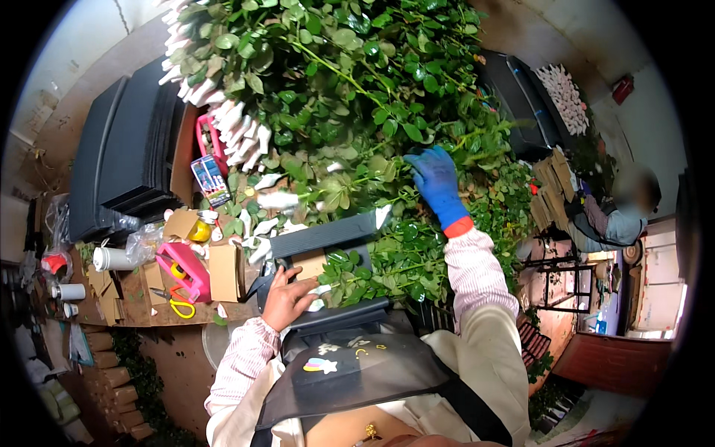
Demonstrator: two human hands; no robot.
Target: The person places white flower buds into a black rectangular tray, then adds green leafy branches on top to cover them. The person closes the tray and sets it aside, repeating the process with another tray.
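Observation:
My left hand (287, 302), bare, rests with fingers apart at the edge of a folded black board (324, 235) with brown cardboard inside, next to leafy stems (380, 268) and a small white-wrapped bud (316, 302). My right hand (434, 186), in a blue glove, reaches into the leafy rose stems at upper right; its fingers are curled, and what they grip is hidden. A large pile of rose stems (342, 67) with white-wrapped heads (238, 138) covers the back of the table.
Black board stacks (119, 149), pink tape dispensers (186, 272), yellow scissors (179, 305), a phone (210, 180), cardboard pieces (223, 272) and a white cylinder (112, 258) lie left. Another person (611, 223) is at the right, near a black metal frame (558, 279).

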